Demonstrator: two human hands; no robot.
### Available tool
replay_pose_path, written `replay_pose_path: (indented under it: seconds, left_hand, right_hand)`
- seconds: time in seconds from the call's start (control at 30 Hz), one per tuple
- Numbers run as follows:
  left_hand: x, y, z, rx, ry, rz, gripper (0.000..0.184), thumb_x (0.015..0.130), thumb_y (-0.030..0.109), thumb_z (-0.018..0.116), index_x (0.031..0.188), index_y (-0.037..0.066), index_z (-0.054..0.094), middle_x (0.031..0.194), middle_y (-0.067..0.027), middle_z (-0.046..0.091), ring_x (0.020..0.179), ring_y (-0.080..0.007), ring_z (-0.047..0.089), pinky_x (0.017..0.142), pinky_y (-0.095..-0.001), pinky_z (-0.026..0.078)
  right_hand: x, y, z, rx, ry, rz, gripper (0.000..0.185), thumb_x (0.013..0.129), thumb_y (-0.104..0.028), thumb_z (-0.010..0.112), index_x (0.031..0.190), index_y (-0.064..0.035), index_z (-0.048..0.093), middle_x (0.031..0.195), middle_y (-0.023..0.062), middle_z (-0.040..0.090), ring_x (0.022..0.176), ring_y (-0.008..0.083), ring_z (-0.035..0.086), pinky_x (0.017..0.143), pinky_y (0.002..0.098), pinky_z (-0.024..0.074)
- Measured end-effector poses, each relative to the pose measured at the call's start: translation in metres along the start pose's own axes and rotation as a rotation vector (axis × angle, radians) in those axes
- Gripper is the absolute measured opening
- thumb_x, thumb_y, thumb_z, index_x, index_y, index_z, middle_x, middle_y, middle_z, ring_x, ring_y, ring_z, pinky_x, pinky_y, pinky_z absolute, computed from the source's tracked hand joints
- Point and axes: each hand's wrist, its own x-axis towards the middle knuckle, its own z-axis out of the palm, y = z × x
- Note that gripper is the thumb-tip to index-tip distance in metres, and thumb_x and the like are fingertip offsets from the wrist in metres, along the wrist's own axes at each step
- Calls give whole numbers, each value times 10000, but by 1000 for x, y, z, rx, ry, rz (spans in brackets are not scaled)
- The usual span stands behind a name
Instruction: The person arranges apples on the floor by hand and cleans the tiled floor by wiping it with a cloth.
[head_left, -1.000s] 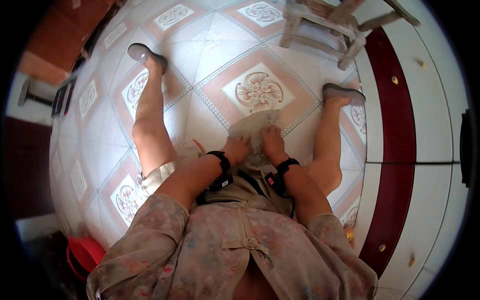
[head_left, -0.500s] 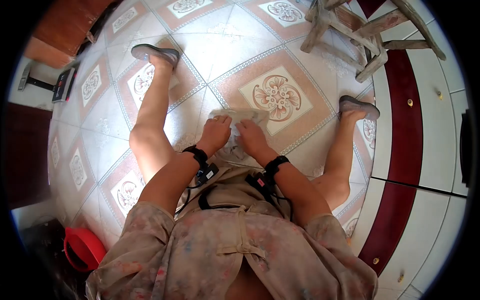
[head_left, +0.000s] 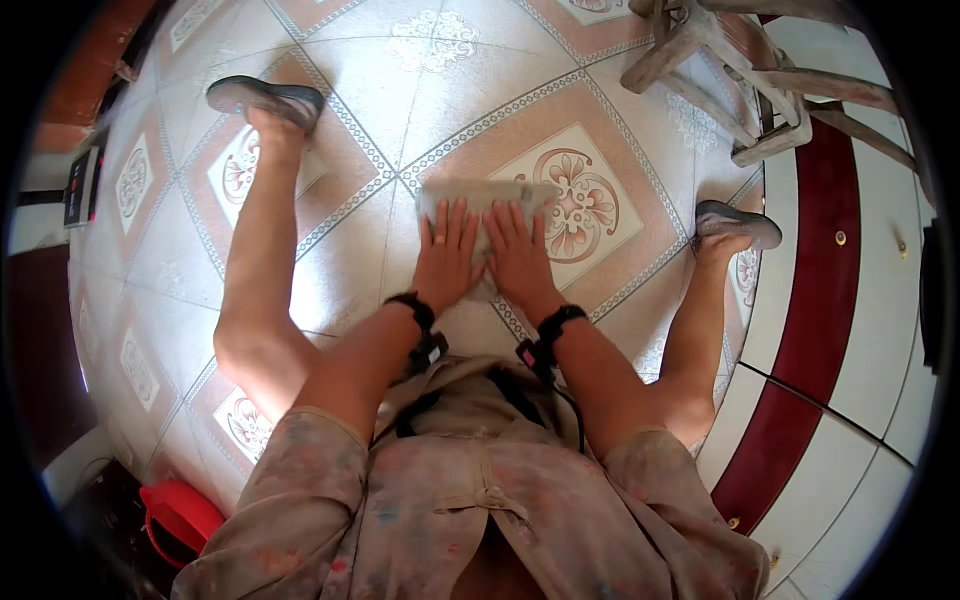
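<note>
1. Across the tiled floor [head_left: 345, 65] we see pale and pinkish squares with flower patterns, and bright light lies on some of them.
2. Around it, we find a wooden chair [head_left: 700, 40] at the far right, a white cabinet with a dark red band [head_left: 825, 240] along the right side, and a red basin [head_left: 192, 508] at the near left.
3. Compared with half a second ago, the cloth [head_left: 483, 198] is farther forward, its far left corner closer to a tile joint. It was bunched under curled fingers; now we see it spread flatter.
4. It lies on the floor between the legs, partly over the left side of a flower tile.
5. Its straight far edge runs from left to right, and it narrows toward the body. The near part is covered, so we cannot tell the long axis with certainty.
6. On it we see the left hand [head_left: 447, 262] and the right hand [head_left: 520, 258] side by side, palms down, fingers straight, slightly apart, pointing forward, not clamped.
</note>
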Motion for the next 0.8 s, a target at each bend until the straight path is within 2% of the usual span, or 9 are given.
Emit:
replay_pose_path:
  seconds: [0.1, 0.23, 0.4, 0.6, 0.7, 0.8]
  left_hand:
    - [69, -27, 8, -24, 132, 71, 773, 864, 424, 599, 1439, -29, 352, 1522, -273, 259, 1398, -472, 235, 1092, -650, 226]
    - [142, -44, 17, 7, 218, 47, 764, 879, 435, 576, 1450, -15, 344, 1538, -251, 245, 1404, -457, 239, 1095, -644, 225]
    - [192, -56, 29, 19, 261, 54, 755, 894, 440, 546, 1474, 10, 325, 1558, -230, 222, 1412, -444, 240, 1095, -639, 225]
    - [161, -48, 19, 23, 184, 69, 761, 897, 430, 551, 1487, 19, 303, 1566, -227, 200, 1431, -435, 197, 1116, -633, 189]
    - [115, -29, 13, 35, 22, 35, 759, 925, 495, 479, 1517, 67, 269, 1600, -183, 138, 1463, -408, 127, 1144, -620, 116]
    - [64, -12, 14, 9, 31, 60, 790, 890, 493, 532, 1500, 48, 300, 1592, -206, 138, 1452, -432, 135, 1135, -638, 127]
  right_hand:
    - [57, 42, 7, -41, 55, 1, 665, 887, -315, 581, 1472, -90, 362, 1531, 109, 334, 1425, 314, 272, 1123, 601, 209]
    - [123, 95, 11, -118, 80, -30, 616, 915, -298, 553, 1467, -93, 370, 1525, 97, 347, 1424, 293, 283, 1119, 590, 227]
    - [161, 119, 18, -130, 142, 50, 569, 934, -297, 528, 1452, -106, 391, 1533, 77, 336, 1415, 284, 304, 1111, 577, 252]
    - [131, 96, 11, -120, 140, 68, 573, 941, -306, 506, 1459, -95, 381, 1535, 101, 324, 1416, 309, 292, 1107, 593, 244]
    - [90, 75, 9, -63, 97, 48, 600, 937, -312, 508, 1467, -72, 366, 1547, 128, 298, 1429, 333, 263, 1127, 599, 200]
    - [44, 48, 1, -36, 40, 25, 624, 930, -331, 520, 1470, -63, 361, 1558, 133, 279, 1442, 333, 235, 1139, 594, 173]
